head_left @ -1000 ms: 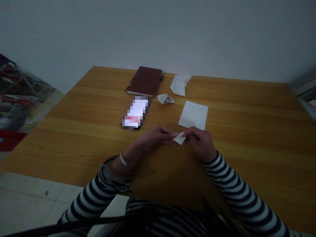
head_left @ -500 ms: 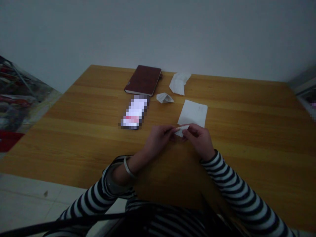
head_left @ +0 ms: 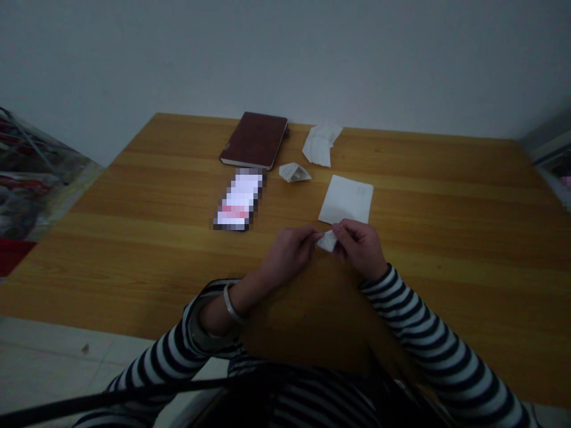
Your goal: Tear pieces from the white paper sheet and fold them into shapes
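Wooden tabletop [head_left: 134,255], yellow-brown, with visible grain, set against a plain pale wall [head_left: 312,53] in dim light; pale tiled floor [head_left: 57,351] at lower left.

Folded paper piece [head_left: 328,241]: small, white, finely lined, angular; held between both hands above the near part of the tabletop, just on the near side of the square sheet.

Left hand [head_left: 288,254]: thumb and forefinger closed in a pinch at the piece's left corner, remaining fingers curled in; white bangle [head_left: 230,304] at the wrist.

Right hand [head_left: 363,246]: thumb and forefinger pinched together on the piece's right side, other fingers bent, partly hidden.

Striped sleeves [head_left: 428,327], dark and white: one on each arm, the left pushed up toward the elbow.

Square sheet [head_left: 345,201]: white, flat, faint marks near its upper right corner.

Second folded paper [head_left: 294,173]: angular, standing partly open, between phone and paper stack.

Paper stack [head_left: 319,146]: white slips, fanned out, near the far edge.

Notebook [head_left: 255,140]: dark brown cover, closed, left of the stack.

Phone [head_left: 239,199]: screen lit, image pixelated, lying just below the notebook.
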The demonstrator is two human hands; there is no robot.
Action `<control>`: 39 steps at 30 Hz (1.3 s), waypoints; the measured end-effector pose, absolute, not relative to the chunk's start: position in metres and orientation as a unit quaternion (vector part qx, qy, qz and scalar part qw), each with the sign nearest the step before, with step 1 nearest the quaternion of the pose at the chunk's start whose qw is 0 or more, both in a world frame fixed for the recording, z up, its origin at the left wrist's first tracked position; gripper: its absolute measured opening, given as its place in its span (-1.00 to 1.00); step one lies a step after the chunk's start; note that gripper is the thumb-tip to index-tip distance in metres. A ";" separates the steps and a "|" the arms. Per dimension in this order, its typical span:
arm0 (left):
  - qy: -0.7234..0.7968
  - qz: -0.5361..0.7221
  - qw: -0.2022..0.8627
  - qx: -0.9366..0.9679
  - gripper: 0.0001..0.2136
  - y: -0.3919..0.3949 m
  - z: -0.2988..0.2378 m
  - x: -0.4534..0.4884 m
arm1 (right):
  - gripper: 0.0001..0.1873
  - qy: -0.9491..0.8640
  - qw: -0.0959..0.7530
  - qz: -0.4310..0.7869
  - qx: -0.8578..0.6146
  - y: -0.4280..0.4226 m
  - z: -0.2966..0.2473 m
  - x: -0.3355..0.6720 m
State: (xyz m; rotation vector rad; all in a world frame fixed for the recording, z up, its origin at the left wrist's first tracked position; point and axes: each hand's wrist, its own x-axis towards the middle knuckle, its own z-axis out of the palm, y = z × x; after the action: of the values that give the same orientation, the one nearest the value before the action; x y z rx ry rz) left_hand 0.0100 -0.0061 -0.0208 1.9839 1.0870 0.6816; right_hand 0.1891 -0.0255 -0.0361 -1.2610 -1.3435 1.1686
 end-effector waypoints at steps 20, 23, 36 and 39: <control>0.345 0.284 0.727 0.521 -0.67 -0.003 -0.024 0.011 | -0.45 -0.525 0.482 0.473 -0.518 -0.022 -0.045 0.194; 0.383 0.309 0.720 0.489 -0.64 0.004 -0.022 0.005 | -0.42 -0.522 0.488 0.456 -0.530 -0.021 -0.047 0.195; 0.435 0.252 0.434 0.748 -0.57 -0.006 -0.031 0.014 | -0.62 -0.556 0.487 0.409 -0.535 -0.025 -0.053 0.179; 0.438 0.278 0.374 0.769 -0.68 -0.006 -0.030 0.012 | -0.50 -0.504 0.515 0.447 -0.530 -0.025 -0.055 0.167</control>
State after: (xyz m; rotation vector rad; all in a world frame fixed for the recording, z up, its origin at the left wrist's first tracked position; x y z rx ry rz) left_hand 0.0122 -0.0058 -0.0297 1.9685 1.1206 0.7108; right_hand 0.1669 -0.0255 -0.0551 -1.2744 -1.2124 1.0734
